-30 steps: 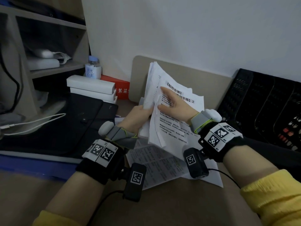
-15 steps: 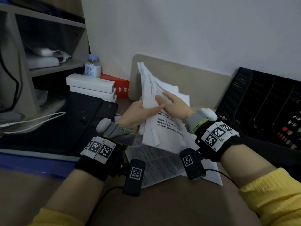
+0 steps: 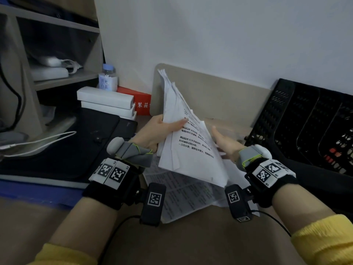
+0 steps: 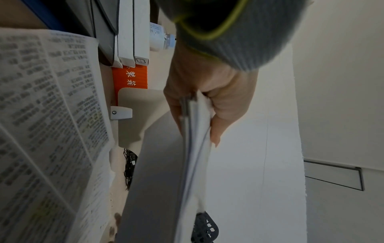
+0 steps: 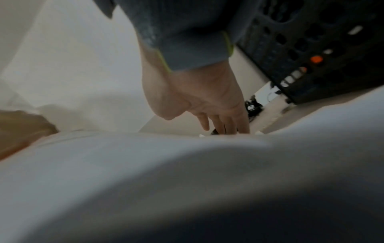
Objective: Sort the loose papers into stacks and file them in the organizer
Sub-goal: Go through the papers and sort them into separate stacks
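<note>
Your left hand (image 3: 160, 131) grips the paper stack (image 3: 189, 150) at its left edge, thumb across the front, stack tilted up off the bench (image 3: 191, 241). Your right hand (image 3: 225, 144) is behind the stack's right side, fingers straight, gripping nothing. More printed sheets (image 3: 183, 196) lie flat underneath. Black mesh organizer (image 3: 305, 127) sits to your right.

A brown desk (image 3: 191, 241) carries printed sheets (image 3: 183, 196), a black organizer (image 3: 305, 119) and white boxes (image 3: 105, 102).
</note>
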Motion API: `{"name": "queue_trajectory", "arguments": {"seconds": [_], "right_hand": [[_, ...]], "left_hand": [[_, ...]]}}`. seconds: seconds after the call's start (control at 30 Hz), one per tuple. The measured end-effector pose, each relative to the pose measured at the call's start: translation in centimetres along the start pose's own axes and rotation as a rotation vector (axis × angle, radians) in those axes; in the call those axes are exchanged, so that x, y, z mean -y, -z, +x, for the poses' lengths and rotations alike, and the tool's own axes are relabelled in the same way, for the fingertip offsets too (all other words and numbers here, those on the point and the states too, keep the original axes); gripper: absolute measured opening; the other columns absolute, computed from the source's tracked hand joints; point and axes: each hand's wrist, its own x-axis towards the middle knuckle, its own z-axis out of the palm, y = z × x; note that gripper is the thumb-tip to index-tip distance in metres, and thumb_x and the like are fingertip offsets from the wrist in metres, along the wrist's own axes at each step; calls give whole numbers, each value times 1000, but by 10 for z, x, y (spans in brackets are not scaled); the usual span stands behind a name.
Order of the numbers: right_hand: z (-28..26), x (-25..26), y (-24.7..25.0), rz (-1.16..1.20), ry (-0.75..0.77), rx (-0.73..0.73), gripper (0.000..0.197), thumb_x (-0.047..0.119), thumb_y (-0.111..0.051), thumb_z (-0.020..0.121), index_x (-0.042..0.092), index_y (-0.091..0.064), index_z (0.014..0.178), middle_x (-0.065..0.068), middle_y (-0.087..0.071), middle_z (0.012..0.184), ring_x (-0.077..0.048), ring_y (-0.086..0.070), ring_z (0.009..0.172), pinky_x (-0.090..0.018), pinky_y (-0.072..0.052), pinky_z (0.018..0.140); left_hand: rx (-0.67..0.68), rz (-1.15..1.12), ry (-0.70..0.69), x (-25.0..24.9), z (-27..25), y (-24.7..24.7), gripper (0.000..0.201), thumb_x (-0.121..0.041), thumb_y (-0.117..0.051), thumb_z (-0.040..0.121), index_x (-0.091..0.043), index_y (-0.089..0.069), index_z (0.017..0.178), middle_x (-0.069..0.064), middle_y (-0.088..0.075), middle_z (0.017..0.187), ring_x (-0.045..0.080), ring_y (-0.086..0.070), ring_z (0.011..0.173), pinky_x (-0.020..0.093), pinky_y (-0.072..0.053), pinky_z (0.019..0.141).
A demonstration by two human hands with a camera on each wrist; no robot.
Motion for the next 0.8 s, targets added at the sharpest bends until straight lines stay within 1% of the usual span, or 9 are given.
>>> {"name": "queue_trajectory", "arguments": {"seconds": [0.07, 0.1, 0.17, 0.3, 0.43, 0.57, 0.63, 0.7, 0.8], "right_hand": [[1, -11, 4, 265, -48, 46, 73, 71, -21, 90, 17, -59, 121, -2, -71, 102, -19, -68, 89, -34, -53, 83], [1, -15, 5, 386, -61, 92, 65, 63, -21, 95, 16, -63, 111, -1, -74, 86, -17, -72, 76, -30, -56, 71], [-4, -22, 6, 554, -46, 159, 58, 56, -24, 98, 16, -66, 101, -2, -76, 80, -15, -73, 69, -25, -57, 56], [-8, -36, 9, 748, -30, 147, 37, 33, -53, 95, 5, -64, 117, -12, -73, 100, -25, -71, 82, -35, -59, 72], [-16, -39, 11, 883, 113, 73, 34, 9, -53, 95, -4, -52, 126, -22, -67, 113, -28, -71, 78, -42, -60, 71], [-25, -40, 12, 849, 278, -211, 28, 4, -60, 90, 7, -53, 117, -18, -65, 117, -33, -66, 94, -49, -56, 83], [-29, -42, 10, 740, 397, -323, 23, 4, -61, 89, 15, -56, 108, -9, -68, 111, -29, -67, 99, -50, -54, 87], [-35, -42, 5, 682, 498, -400, 24, 3, -61, 88, 22, -56, 102, 1, -68, 106, -22, -67, 99, -47, -55, 87], [-45, -40, 0, 694, 624, -491, 31, 1, -59, 88, 25, -56, 106, 7, -67, 106, -8, -66, 97, -31, -54, 83]], "left_hand": [[42, -6, 3, -1, -1, 0, 28, -14, -67, 88, -1, -65, 113, 17, -72, 108, 31, -71, 96, 39, -61, 76], [66, -1, 5, -2, -1, 0, 26, -15, -67, 88, -3, -66, 112, 16, -72, 107, 30, -71, 96, 39, -61, 76], [105, 21, 6, -3, -3, 1, 22, -17, -66, 89, -7, -67, 108, 13, -73, 106, 29, -71, 96, 39, -60, 77], [98, 26, -2, -4, -3, 4, 23, -17, -64, 90, -6, -67, 110, 13, -73, 106, 30, -71, 97, 41, -60, 79], [55, 7, 5, -2, 1, 8, 36, -17, -66, 88, -1, -63, 120, 16, -71, 112, 34, -69, 101, 48, -56, 87], [54, 114, -30, -2, 3, 8, 23, -19, -67, 87, -9, -69, 108, 7, -76, 100, 24, -74, 88, 33, -60, 71], [63, 213, -51, -1, 2, 9, 29, -25, -72, 83, -14, -69, 109, 3, -75, 102, 20, -73, 90, 33, -59, 75], [75, 278, -63, 1, 3, 11, 39, -31, -76, 78, -16, -68, 114, 1, -75, 106, 19, -72, 94, 36, -59, 81], [67, 268, -96, 1, 2, 10, 41, -29, -75, 79, -16, -67, 116, 3, -74, 109, 20, -72, 97, 38, -58, 85]]}}
